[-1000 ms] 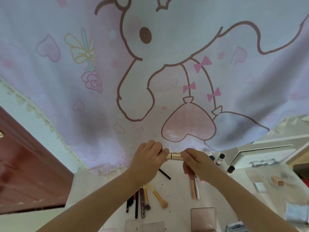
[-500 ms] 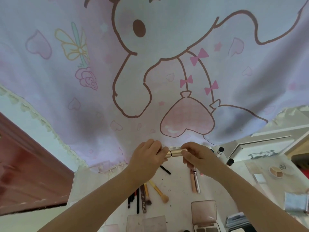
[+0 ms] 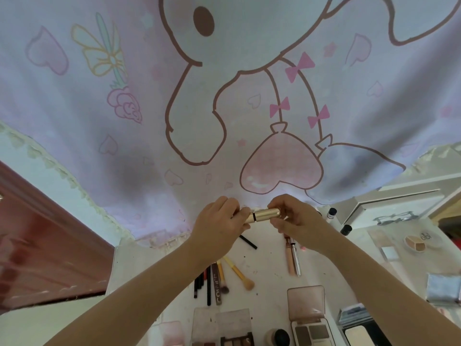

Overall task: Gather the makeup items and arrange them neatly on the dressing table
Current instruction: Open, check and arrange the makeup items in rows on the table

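Note:
A gold lipstick tube (image 3: 264, 214) is held level above the white dressing table (image 3: 269, 258), both hands on it. My left hand (image 3: 219, 227) grips its left end and my right hand (image 3: 294, 218) pinches its right end. Below them lie a black pencil (image 3: 248, 242), two yellow-handled brushes (image 3: 238, 272), a row of dark pencils and a brown tube (image 3: 209, 283), and two slim tubes (image 3: 293, 255). Open eyeshadow palettes (image 3: 309, 318) sit near the front edge.
A pink cartoon curtain (image 3: 224, 96) hangs right behind the table. Two small black-capped bottles (image 3: 331, 214) stand at the right, with a round concealer compact (image 3: 415, 243), a silver pouch (image 3: 444, 287) and glasses (image 3: 394, 218) further right. A red-brown door (image 3: 50, 236) is at the left.
The view has tilted down, showing more palettes at the front edge. Both hands keep hold of the gold tube; a dark seam line now shows near its left end.

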Tool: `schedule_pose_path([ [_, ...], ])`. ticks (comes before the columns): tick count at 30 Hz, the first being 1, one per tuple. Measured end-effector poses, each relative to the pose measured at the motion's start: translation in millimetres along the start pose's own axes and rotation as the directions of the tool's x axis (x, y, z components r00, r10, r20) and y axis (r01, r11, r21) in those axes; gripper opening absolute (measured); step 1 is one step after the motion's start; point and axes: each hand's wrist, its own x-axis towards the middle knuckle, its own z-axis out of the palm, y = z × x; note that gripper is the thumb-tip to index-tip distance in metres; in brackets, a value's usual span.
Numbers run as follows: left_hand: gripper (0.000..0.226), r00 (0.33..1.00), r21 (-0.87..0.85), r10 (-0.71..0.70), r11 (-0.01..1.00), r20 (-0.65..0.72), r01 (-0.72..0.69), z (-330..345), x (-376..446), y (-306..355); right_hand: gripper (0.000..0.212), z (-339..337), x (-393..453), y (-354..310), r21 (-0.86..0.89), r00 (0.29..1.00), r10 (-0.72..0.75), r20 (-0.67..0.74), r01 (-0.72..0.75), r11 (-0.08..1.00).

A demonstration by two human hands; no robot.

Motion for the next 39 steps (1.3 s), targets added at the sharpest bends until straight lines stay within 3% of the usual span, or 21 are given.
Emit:
schedule_pose_path([
  [3,0.037,1.000,-0.011,-0.005,1.000,0.005,0.005,2.3,0.1,-1.2,0.031,-1.0,3.2,0.9,0.018,0.998,0.009,0.056,-0.010,1.000],
  [5,0.038,1.000,-0.005,0.004,1.000,0.016,-0.004,4.5,-0.5,-1.2,0.017,0.5,5.7,-0.5,-0.001,0.991,0.079,0.109,-0.079,0.997],
  [8,0.038,0.999,-0.005,0.017,1.000,0.028,-0.017,7.5,-0.5,-0.2,0.021,2.0,7.9,2.8,-0.019,0.990,0.116,0.078,-0.115,0.993],
  [14,0.037,0.999,-0.027,-0.022,0.999,0.040,0.023,7.6,2.1,-1.3,0.036,-0.6,4.5,5.7,0.032,0.999,-0.039,0.019,0.038,0.999],
  [17,0.037,0.998,-0.030,-0.017,0.999,0.052,0.019,8.0,3.2,-1.7,0.023,-0.3,8.5,3.5,0.075,0.998,0.037,0.041,-0.040,0.996],
  [18,0.037,0.998,-0.031,-0.017,0.999,0.060,0.019,8.1,3.4,-1.5,0.014,-0.6,10.0,2.1,0.044,0.995,0.081,0.060,-0.084,0.995],
  [20,0.037,0.997,-0.028,-0.014,0.999,0.080,0.016,8.9,3.5,-1.0,0.016,-1.5,12.0,3.4,-0.060,0.991,0.109,0.075,-0.105,0.993],
  [24,0.038,0.994,-0.053,-0.042,0.997,0.104,0.048,10.7,3.5,-1.7,0.017,0.1,9.7,8.8,-0.149,0.999,-0.029,0.017,0.031,0.988],
  [26,0.039,0.991,-0.072,-0.054,0.995,0.120,0.063,11.0,4.1,-2.4,0.025,0.6,9.0,11.4,-0.109,0.997,-0.077,-0.009,0.075,0.991],
  [28,0.039,0.990,-0.074,-0.054,0.995,0.132,0.064,11.4,5.0,-2.6,0.030,0.8,9.0,13.4,-0.020,0.999,-0.036,-0.003,0.036,0.999],
  [32,0.037,0.992,-0.084,-0.010,0.996,0.124,0.021,14.7,7.4,-3.6,0.016,1.6,9.5,19.1,-0.004,0.993,0.101,0.056,-0.101,0.995],
  [35,0.037,0.991,-0.099,0.021,0.995,0.135,-0.007,18.6,10.5,-4.4,0.025,1.4,9.3,23.5,0.036,0.996,0.085,0.029,-0.086,0.996],
  [39,0.034,0.986,-0.168,-0.032,0.984,0.164,0.059,30.0,10.8,-4.1,0.045,-1.1,6.1,29.1,0.139,0.996,0.077,-0.053,-0.069,0.988],
])
